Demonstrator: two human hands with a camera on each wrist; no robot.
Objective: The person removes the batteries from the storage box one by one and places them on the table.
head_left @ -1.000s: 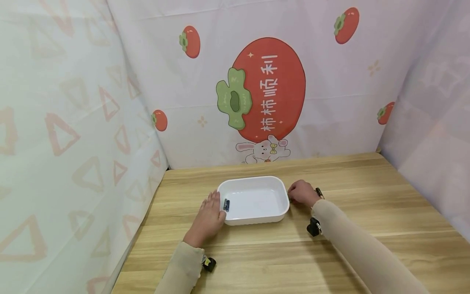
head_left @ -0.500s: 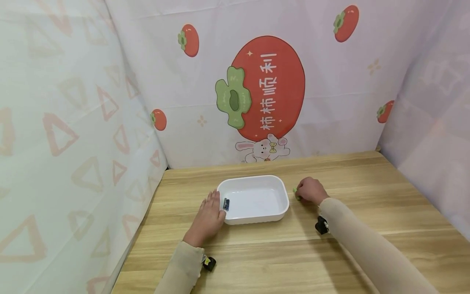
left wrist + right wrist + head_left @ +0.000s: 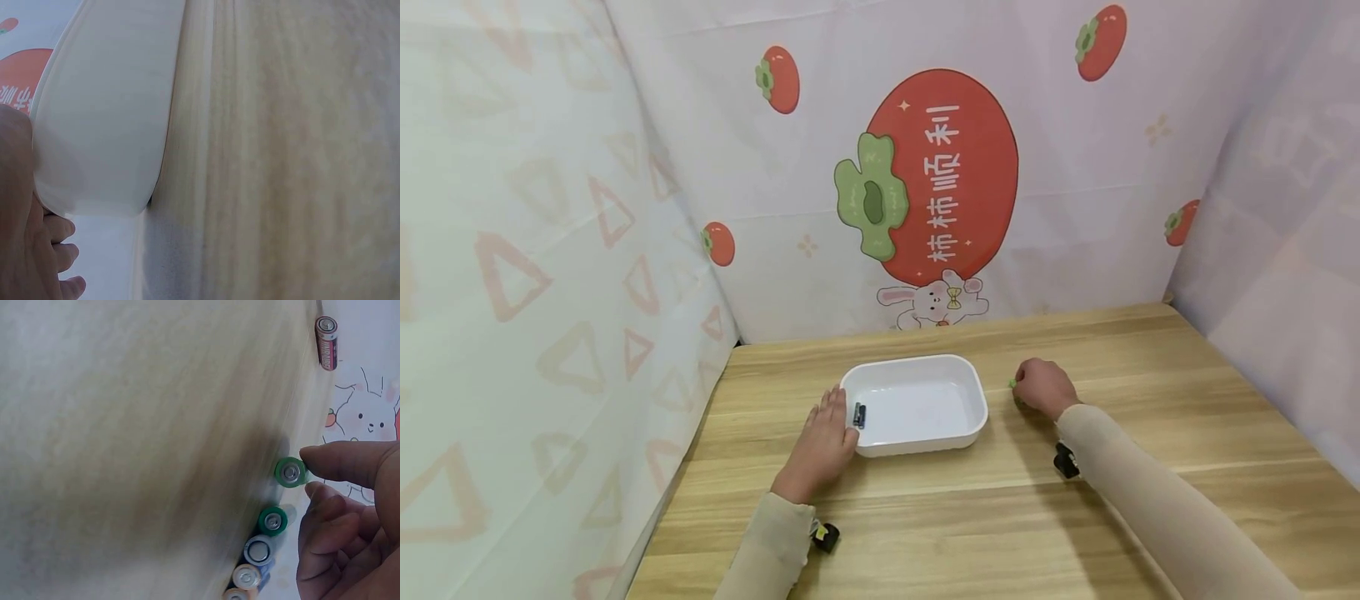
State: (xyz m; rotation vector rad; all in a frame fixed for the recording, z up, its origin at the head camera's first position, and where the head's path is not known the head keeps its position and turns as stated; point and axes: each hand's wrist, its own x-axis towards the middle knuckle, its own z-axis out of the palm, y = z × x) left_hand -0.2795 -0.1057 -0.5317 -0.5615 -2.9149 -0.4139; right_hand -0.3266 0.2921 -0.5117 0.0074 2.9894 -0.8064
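My left hand (image 3: 818,444) lies with straight fingers along the left side of a white rectangular dish (image 3: 940,445). Two small dark batteries (image 3: 859,415) lie side by side inside, near that left wall. To the right of the dish, my right hand (image 3: 1045,387) has curled fingers, thumb and forefinger on either side of a green battery (image 3: 290,472). Seen end-on in the right wrist view, that battery is close over the table. Beside it runs a row of several more, among them another green battery (image 3: 273,520), a grey battery (image 3: 258,550) and an orange-rimmed battery (image 3: 246,576).
A pinkish-brown battery (image 3: 327,344) lies farther off at the top of the right wrist view. The wooden table (image 3: 925,525) backs onto a white patterned curtain (image 3: 797,183), and another curtain (image 3: 572,350) closes the left side.
My right hand has moved away from the dish's right side, rightward, and the green battery at its fingertips has shifted with it. My left hand stays at the dish.
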